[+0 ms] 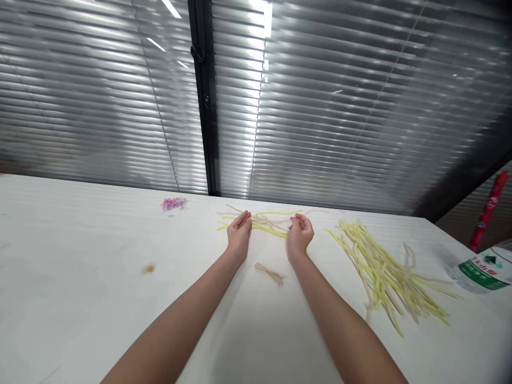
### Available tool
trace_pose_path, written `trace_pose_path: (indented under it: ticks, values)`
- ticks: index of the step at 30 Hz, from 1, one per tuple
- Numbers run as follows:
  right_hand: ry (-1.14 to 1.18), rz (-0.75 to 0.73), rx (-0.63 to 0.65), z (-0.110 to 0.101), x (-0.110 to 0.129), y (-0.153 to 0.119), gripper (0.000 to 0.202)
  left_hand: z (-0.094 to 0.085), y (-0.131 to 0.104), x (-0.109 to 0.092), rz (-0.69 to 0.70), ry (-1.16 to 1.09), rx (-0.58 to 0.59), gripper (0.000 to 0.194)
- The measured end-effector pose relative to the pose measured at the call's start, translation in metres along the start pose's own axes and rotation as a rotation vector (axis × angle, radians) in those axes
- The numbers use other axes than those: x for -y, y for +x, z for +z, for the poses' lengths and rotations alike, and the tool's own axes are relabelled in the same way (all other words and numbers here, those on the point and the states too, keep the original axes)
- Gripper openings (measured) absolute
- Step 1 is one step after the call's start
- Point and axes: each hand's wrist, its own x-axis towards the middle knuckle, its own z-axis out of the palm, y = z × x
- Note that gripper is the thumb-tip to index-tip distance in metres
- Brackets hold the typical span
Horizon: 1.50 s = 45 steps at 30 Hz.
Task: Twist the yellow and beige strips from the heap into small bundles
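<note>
Several yellow and beige strands lie across the white table between my two hands. My left hand rests on edge at their left part, its fingers together and curved, touching the strands; whether it grips any is hard to make out. At their right end is my right hand, fingers curled and thumb near the fingertips by a thin strand; what it pinches is too small to tell. A short bundle of beige sticks or strands lies nearer to me, between my forearms.
A large pile of yellow and beige strands spreads on the right of the white table. Beyond it stand a labelled clear container and a red stick. A pink-purple tangle lies at the back left, before window blinds.
</note>
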Motion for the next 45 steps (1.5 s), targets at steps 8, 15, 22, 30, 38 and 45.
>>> trace_pose_path:
  ticks: [8, 15, 22, 30, 38, 45]
  values:
    - [0.387, 0.141, -0.069, -0.001, 0.002, 0.012, 0.014, 0.000, -0.001, 0.000, 0.000, 0.089, 0.020, 0.042]
    - [0.584, 0.211, 0.036, 0.000, 0.007, 0.010, 0.018, -0.008, 0.006, 0.006, 0.016, 0.248, 0.111, 0.049]
    - [0.608, 0.253, 0.116, -0.005, 0.017, 0.013, 0.018, -0.010, 0.010, 0.017, 0.237, 0.540, 0.182, 0.043]
    - [0.377, 0.158, 0.271, 0.004, 0.009, -0.003, 0.036, -0.007, -0.005, 0.018, 0.484, 0.771, 0.367, 0.050]
    - [0.341, 0.172, 0.256, 0.003, 0.007, 0.000, 0.040, -0.002, -0.017, 0.016, 0.517, 0.697, 0.416, 0.043]
    - [0.278, 0.183, 0.262, 0.002, 0.003, 0.005, 0.030, 0.000, -0.021, 0.015, 0.524, 0.741, 0.367, 0.034]
